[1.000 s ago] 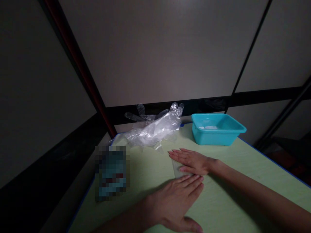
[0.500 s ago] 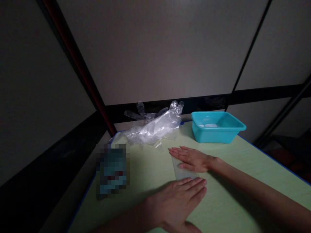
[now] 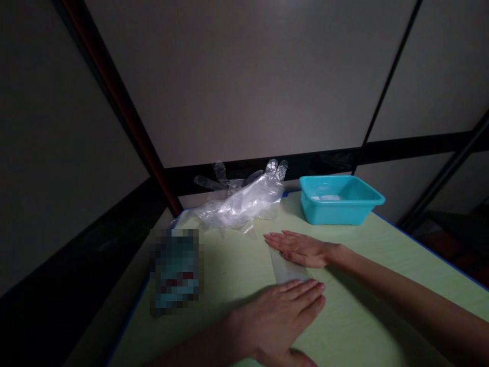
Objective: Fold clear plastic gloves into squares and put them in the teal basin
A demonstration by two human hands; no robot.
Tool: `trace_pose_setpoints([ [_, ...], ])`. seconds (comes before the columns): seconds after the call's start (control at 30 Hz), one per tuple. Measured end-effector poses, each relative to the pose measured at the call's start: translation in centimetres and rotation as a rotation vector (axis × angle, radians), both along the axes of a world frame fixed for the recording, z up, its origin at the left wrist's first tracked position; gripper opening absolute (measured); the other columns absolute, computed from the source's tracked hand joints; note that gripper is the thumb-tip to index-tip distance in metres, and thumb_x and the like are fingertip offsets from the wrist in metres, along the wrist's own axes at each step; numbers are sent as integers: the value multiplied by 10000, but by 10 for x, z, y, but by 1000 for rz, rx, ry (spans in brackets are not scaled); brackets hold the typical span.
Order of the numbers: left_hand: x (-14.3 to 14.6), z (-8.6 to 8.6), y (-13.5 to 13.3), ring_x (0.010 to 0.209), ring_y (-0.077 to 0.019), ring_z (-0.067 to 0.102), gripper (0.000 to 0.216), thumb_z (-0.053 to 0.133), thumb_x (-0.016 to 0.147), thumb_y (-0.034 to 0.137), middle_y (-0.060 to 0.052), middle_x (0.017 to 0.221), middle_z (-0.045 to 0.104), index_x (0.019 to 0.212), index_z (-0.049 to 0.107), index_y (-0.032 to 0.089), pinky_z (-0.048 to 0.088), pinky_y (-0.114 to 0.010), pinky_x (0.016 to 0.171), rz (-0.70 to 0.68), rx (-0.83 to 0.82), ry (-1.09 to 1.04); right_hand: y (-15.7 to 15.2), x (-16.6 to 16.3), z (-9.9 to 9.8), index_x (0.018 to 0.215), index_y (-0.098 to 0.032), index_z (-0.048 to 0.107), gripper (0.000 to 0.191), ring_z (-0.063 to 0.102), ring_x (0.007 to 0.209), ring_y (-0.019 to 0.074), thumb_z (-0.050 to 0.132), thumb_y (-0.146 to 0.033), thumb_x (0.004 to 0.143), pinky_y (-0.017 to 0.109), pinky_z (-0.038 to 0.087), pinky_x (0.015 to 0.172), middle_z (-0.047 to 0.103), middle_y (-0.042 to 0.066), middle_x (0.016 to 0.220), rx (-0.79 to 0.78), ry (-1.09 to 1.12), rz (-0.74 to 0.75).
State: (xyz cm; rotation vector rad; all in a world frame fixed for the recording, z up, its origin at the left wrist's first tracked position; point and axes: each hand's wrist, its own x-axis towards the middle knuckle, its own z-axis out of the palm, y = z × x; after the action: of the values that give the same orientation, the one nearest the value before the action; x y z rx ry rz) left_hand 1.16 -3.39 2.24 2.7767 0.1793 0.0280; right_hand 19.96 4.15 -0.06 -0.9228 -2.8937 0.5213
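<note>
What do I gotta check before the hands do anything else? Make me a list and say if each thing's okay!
1. Left hand spread flat at the sheet's near end: ok.
2. Right hand flat over the far end: ok.
3. See-through sheet smooth between them: ok; under the fingers: cannot tell.
4. Plastic gloves apart from both hands: ok.
5. Blue tub upright: ok.
6. Blurred thing recognisable: cannot tell.

Thin translucent sheet point(image 3: 289, 270): far part hidden under right-hand grip point(image 3: 302, 249), near end under left-hand grip point(image 3: 283, 317). Left thumb point(image 3: 300, 358) cut by lower edge. Item at left point(image 3: 178, 272) pixelated, unidentifiable. Bench point(image 3: 233, 260): near side out of frame.
</note>
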Motion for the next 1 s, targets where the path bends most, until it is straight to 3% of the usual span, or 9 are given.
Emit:
trace_pose_setpoints([
  [0.17,-1,4,14,1309,-212,98,728,410,820,503,-117,1432,116,1347,187,53,103,-316,1075,-91,-55,-20,3,2,-1,1382,-157,92,491,80,1310,150,178,-289,917,386,70,1071,108,37,1444,-43,31,20],
  [0.3,-10,6,36,1286,-184,216,626,413,836,475,-92,1397,266,1324,276,107,146,-319,1062,20,-42,-77,3,2,0,1380,-173,117,481,92,1309,152,162,-305,919,400,71,1070,115,22,1443,-92,65,19],
  [0.43,-18,3,51,1251,-186,297,586,393,854,452,-130,1345,359,1300,330,76,206,-297,1036,101,-21,-88,4,2,1,1377,-175,135,474,92,1308,143,127,-319,926,400,82,1072,128,20,1441,-124,68,7],
  [0.77,-16,-7,54,1290,-230,193,718,409,815,534,-117,1398,254,1352,209,101,123,-342,1061,61,10,4,2,1,5,1374,-130,139,503,93,1308,150,173,-349,923,395,70,1072,153,65,1432,-113,50,-8],
  [1.0,-13,-5,38,1308,-235,105,788,420,790,567,-138,1425,143,1356,174,77,86,-344,1068,9,-15,15,-1,-2,7,1378,-130,120,504,71,1310,147,180,-338,922,384,58,1072,125,57,1439,-85,3,-18],
])
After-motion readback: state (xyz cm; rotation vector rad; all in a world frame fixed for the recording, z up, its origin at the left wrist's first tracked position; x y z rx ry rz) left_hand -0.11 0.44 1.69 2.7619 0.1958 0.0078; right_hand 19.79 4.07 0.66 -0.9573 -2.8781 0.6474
